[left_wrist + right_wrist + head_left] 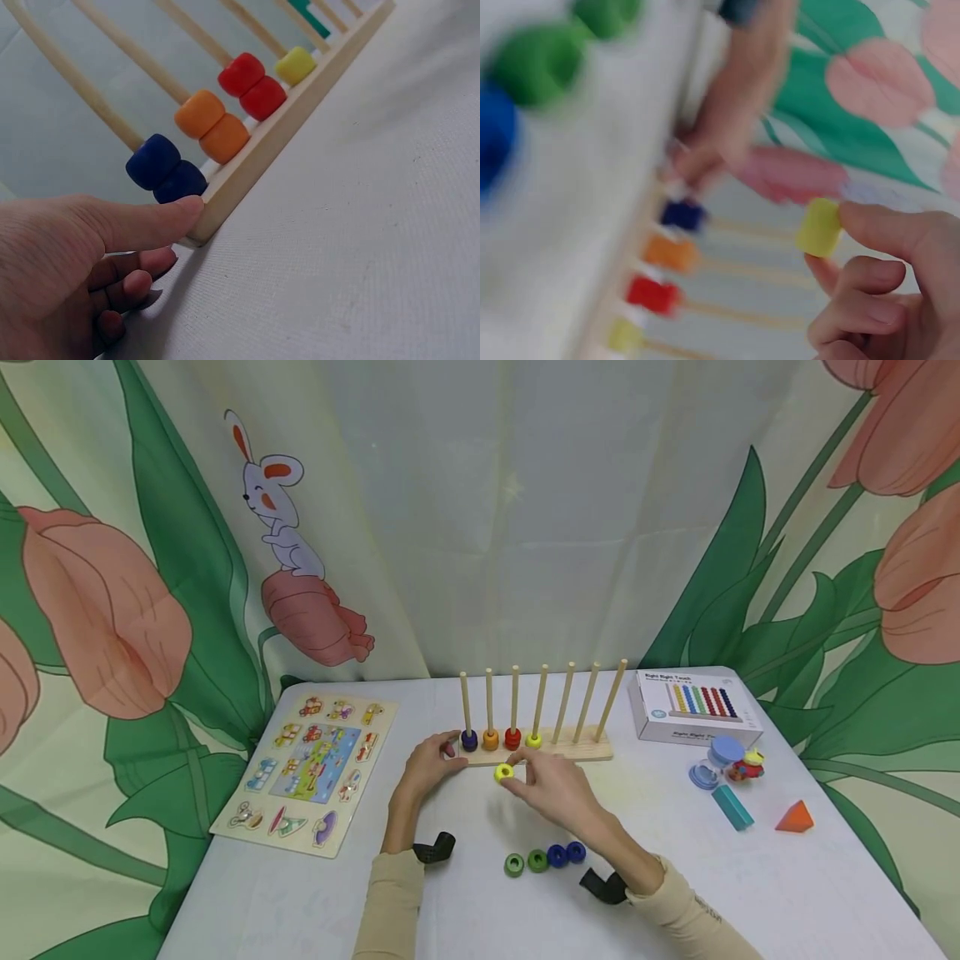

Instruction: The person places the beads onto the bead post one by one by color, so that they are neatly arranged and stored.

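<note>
A wooden peg rack (540, 753) stands on the table with a row of upright pegs. Two dark blue beads (166, 169), two orange beads (212, 127), two red beads (253, 86) and one yellow bead (295, 66) sit on its first pegs from the left; the pegs farther right are bare. My left hand (431, 766) grips the rack's left end, thumb on the near side. Between thumb and index finger my right hand (558, 789) pinches a loose yellow bead (820, 227), held just in front of the rack, apart from the pegs.
Two green beads (537, 861) and two blue beads (557, 856) lie near the front. A picture puzzle board (337, 810) is at left. On the right are a white box (690, 727), a blue hourglass-shaped toy (705, 774), a small figure (748, 767), a teal block (732, 807) and an orange block (795, 817).
</note>
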`<action>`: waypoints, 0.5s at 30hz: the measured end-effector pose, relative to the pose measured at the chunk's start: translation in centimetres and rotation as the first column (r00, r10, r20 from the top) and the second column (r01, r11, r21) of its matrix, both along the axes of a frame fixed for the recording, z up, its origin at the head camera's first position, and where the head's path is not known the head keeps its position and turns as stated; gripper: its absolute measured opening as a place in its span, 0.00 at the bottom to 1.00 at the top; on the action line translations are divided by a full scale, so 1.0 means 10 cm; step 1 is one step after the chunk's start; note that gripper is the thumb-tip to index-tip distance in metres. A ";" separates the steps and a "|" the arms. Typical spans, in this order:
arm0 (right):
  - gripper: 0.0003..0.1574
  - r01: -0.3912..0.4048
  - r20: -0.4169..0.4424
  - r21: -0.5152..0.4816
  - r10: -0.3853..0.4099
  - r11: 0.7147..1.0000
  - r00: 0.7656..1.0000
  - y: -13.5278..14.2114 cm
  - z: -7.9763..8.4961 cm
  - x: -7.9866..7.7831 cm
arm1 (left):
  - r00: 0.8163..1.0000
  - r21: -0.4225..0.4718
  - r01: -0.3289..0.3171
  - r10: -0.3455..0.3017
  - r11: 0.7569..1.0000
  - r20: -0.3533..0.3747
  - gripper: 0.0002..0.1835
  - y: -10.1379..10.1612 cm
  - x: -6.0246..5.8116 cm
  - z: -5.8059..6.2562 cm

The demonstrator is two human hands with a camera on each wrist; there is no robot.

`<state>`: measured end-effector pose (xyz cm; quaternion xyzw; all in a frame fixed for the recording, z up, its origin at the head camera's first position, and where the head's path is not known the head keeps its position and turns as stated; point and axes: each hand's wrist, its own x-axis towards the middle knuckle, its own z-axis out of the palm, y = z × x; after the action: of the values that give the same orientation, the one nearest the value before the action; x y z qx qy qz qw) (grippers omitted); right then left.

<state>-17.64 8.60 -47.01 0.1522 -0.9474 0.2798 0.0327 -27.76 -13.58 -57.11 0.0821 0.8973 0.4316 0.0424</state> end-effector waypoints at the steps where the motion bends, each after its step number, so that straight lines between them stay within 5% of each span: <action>1: 0.21 0.023 -0.026 -0.020 -0.024 1.000 0.999 0.04 0.10 -0.04 | 1.000 0.000 0.001 -0.001 1.000 -0.002 0.32 0.00 0.00 0.00; 8: 0.21 0.113 -0.263 -0.186 -0.160 0.976 0.952 0.32 0.69 -0.38 | 0.999 -0.004 0.014 -0.014 1.000 -0.031 0.31 -0.01 -0.02 -0.03; 11: 0.22 0.124 -0.319 -0.208 -0.187 0.970 0.929 0.39 0.82 -0.51 | 0.999 -0.007 0.014 -0.014 1.000 -0.036 0.31 -0.01 -0.02 -0.05; 15: 0.23 0.160 -0.304 -0.184 -0.211 0.970 0.929 0.40 0.85 -0.62 | 0.999 0.006 0.010 -0.010 1.000 -0.037 0.32 -0.01 -0.01 -0.05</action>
<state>-23.84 12.60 -38.46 0.1024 -0.9147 0.3200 0.2245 -27.89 -13.72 -57.57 0.0947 0.8961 0.4326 0.0280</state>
